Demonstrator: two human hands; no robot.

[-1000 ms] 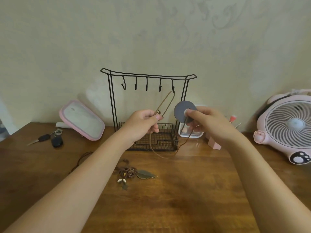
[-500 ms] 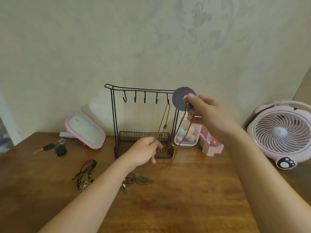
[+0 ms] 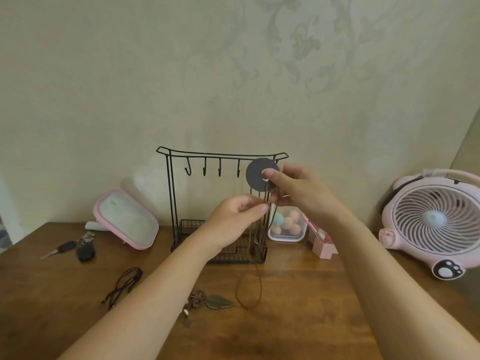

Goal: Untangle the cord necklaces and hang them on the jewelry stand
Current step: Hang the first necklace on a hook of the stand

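Now the right hand (image 3: 294,189) pinches the grey disc (image 3: 255,175); the left hand (image 3: 233,222) pinches its cord (image 3: 260,279); next, it probably loops over a free hook (image 3: 219,170).

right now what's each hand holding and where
Right hand pinches the disc pendant at its centre hole; left hand pinches the brown cord below it.

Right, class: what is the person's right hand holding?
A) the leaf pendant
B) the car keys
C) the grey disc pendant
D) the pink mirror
C: the right hand pinches the grey disc pendant, while the left hand pinches its brown cord just below.
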